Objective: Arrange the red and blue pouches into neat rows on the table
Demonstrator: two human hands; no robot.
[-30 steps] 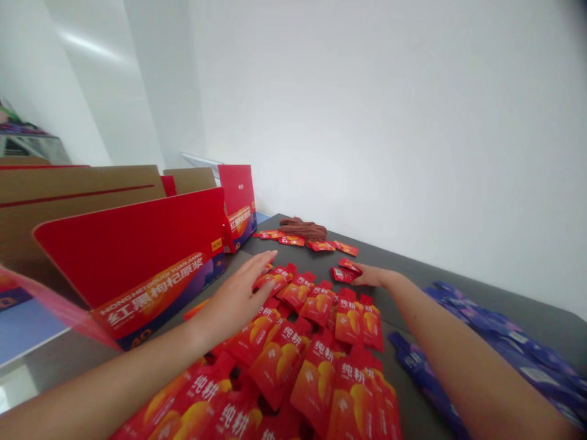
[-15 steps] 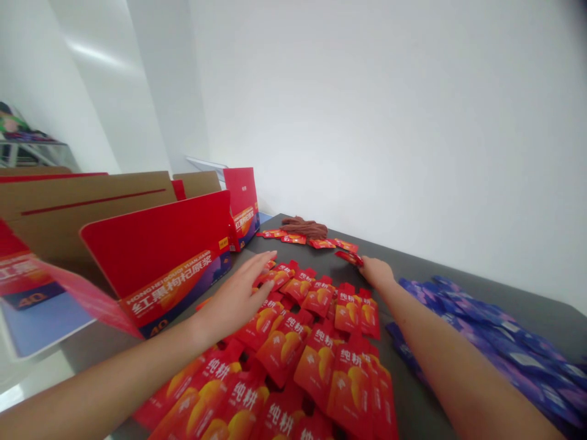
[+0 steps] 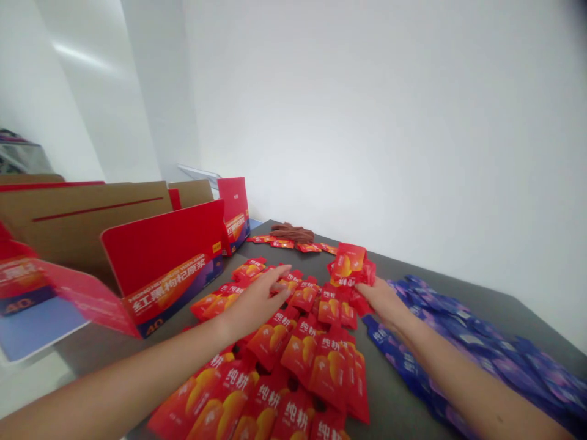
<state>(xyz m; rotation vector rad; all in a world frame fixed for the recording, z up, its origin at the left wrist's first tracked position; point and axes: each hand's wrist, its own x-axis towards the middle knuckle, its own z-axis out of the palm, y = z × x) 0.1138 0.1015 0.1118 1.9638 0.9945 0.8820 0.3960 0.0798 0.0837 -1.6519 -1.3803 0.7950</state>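
Head view: the right hand [image 3: 386,302] has its fingers closed on several red pouches [image 3: 349,263] at the far end of the red pile [image 3: 300,351] on the counter [image 3: 385,400], near the blue pouches [image 3: 486,336]. The left hand [image 3: 257,304] is over the pile, fingers outstretched, gripping nothing; contact is unclear.

Many blue-purple pouches [image 3: 468,342] lie overlapping along the right part of the dark table [image 3: 380,388]. Near its far corner there is a bundle of brown material [image 3: 293,233]. At the left stands an open red carton [image 3: 160,238] with brown inside, and a farther carton [image 3: 236,211] is beyond it. The wall [image 3: 367,122] behind is white.
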